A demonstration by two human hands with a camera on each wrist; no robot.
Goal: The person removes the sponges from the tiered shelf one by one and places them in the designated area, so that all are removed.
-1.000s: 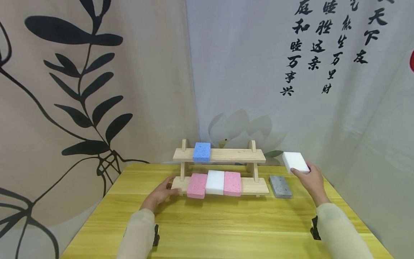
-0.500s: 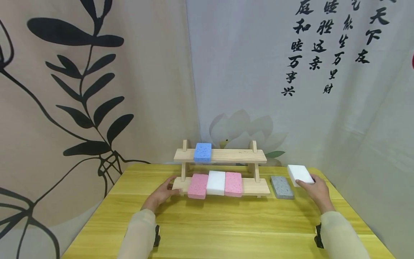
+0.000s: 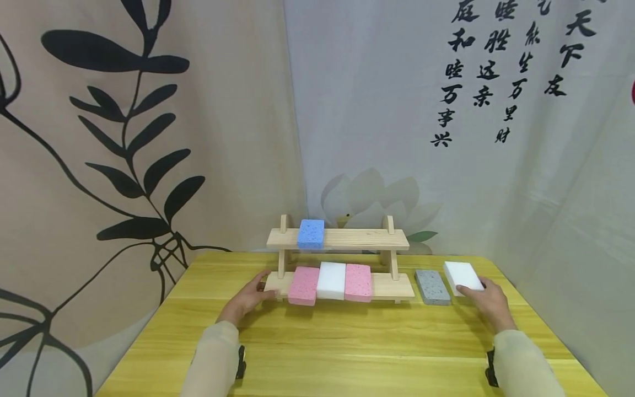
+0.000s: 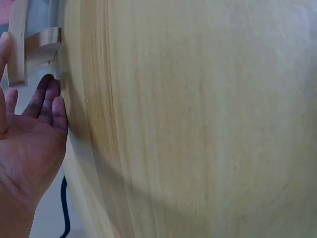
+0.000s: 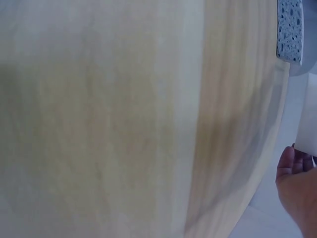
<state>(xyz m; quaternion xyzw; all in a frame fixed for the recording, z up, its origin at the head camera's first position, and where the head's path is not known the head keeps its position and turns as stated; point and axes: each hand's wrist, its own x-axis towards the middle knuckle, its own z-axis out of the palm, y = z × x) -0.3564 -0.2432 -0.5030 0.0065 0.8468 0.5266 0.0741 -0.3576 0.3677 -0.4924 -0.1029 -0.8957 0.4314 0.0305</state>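
While the right hand [image 3: 490, 302] has fingers pinched on a white block [image 3: 460, 275], just right of the grey block [image 3: 432, 286], and the left hand [image 3: 245, 299] has fingers round one end of the wooden rack [image 3: 364, 237], uneven release could skew white into grey, or a tug jolt the rack.

The right hand [image 3: 488, 302] pinches a white sponge [image 3: 461, 275] beside a grey sponge [image 3: 432, 287] on the table [image 3: 347, 347]; the left hand [image 3: 246, 298] touches a two-tier wooden rack [image 3: 364, 238]'s left end; its lower shelf [image 3: 389, 286] bears two pink sponges [image 3: 304, 285] flanking another white sponge [image 3: 331, 280]; a blue sponge [image 3: 311, 234] sits above.
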